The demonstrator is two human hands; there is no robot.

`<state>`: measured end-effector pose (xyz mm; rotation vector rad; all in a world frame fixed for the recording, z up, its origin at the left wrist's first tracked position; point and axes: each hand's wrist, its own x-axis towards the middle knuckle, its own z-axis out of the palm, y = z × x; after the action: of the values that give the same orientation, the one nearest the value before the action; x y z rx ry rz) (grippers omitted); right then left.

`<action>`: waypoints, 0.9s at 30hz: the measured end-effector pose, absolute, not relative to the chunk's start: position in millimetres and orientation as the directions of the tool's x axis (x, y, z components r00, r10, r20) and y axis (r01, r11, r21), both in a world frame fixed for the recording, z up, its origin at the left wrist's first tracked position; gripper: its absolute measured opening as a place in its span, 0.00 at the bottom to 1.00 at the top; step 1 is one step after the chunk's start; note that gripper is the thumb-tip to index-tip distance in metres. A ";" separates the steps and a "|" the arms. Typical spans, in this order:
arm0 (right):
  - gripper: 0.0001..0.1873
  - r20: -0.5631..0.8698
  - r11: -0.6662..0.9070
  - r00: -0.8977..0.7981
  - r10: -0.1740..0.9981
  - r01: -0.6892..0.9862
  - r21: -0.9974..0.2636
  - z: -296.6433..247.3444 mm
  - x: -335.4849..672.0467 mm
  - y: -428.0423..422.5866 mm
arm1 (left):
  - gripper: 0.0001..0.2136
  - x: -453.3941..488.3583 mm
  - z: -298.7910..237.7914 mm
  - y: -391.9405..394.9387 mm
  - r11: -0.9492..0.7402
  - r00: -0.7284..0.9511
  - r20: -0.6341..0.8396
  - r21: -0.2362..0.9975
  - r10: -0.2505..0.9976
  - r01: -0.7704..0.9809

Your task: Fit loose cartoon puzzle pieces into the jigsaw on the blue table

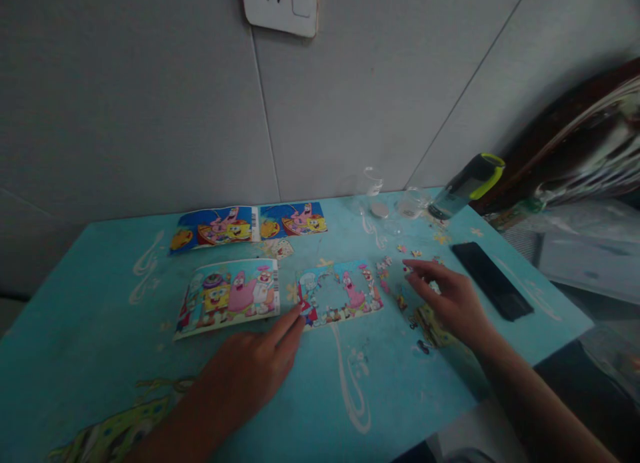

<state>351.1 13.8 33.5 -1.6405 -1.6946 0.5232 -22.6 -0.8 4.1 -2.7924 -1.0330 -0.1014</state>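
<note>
On the teal bench: half-done cardboard cartoon jigsaw at centre, small loose pieces just right of it.
Left hand: flat open, fingertip on jigsaw corner.
Right hand: spread over pieces, nothing gripped.
Feel: light n flimsy I'd guess, pinch edges.

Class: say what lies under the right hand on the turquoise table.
Small loose jigsaw pieces spread out from beneath the right hand; a yellow joined patch pokes out. Anything under the palm is hidden.
</note>
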 end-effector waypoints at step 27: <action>0.16 0.059 0.098 -0.080 0.995 0.686 -0.721 30.5 335.4 79.0 | 0.21 -23.2 0.6 -4.7 -0.741 0.748 0.134 -0.106 0.650 0.663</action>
<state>335.4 79.0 30.5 -1.6431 -1.8267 0.7216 -23.2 -4.7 0.6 -2.7990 -1.0571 -0.1321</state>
